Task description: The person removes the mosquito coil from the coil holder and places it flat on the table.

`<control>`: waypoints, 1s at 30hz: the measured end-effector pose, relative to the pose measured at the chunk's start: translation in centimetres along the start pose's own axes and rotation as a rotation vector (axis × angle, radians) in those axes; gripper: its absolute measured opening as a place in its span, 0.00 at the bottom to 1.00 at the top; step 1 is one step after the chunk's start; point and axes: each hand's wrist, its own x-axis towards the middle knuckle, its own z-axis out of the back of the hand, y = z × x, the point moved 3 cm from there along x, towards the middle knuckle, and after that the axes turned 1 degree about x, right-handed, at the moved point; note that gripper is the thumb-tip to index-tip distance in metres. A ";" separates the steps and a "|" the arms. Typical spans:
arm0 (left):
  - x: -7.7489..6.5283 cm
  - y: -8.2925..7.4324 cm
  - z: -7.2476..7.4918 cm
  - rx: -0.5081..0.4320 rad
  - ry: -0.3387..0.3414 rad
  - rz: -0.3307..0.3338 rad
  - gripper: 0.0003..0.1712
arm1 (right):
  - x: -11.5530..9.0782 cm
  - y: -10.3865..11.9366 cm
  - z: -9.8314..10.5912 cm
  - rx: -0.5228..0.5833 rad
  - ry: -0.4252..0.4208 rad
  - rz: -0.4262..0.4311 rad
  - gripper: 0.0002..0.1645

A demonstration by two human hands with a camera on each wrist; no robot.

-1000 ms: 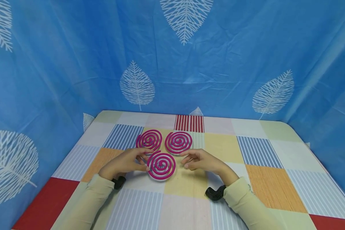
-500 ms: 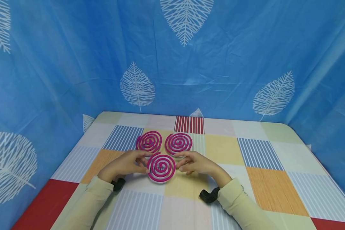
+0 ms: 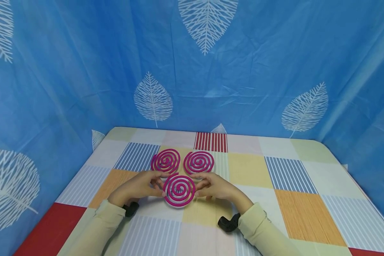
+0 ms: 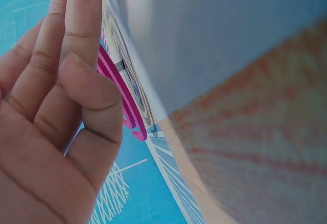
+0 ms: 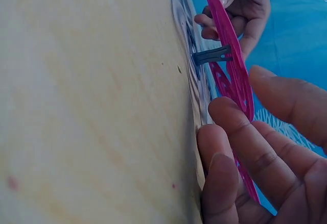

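Three magenta mosquito coils stand grouped mid-table in the head view: a front one (image 3: 179,188), a back left one (image 3: 166,160) and a back right one (image 3: 199,162). My left hand (image 3: 144,185) is at the front coil's left edge, its thumb on the coil in the right wrist view. At the opposite edge, my right hand (image 3: 217,187) has its thumb (image 5: 286,99) on one side of the rim and curled fingers (image 5: 255,147) on the other. A grey metal stand (image 5: 212,55) props a coil up. In the left wrist view, a coil (image 4: 125,96) shows behind my fingers.
A patchwork-patterned cloth (image 3: 208,234) covers the table. Blue curtains (image 3: 259,64) with white leaf prints rise behind it and along both sides. A black wrist device (image 3: 228,224) hangs below my right sleeve, close over the cloth.
My right hand has moved left to the front coil's right edge, its fingers closing in around the rim. The left hand stays at the left edge. The coils keep their places on the cloth.
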 end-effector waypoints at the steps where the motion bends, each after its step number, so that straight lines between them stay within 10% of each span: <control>1: 0.0 0.0 0.0 0.000 -0.001 -0.001 0.39 | 0.0 0.1 0.0 -0.005 -0.003 0.004 0.36; 30: 0.1 0.4 0.1 -0.034 0.000 -0.027 0.41 | 0.0 -0.1 -0.4 -0.052 -0.053 0.012 0.34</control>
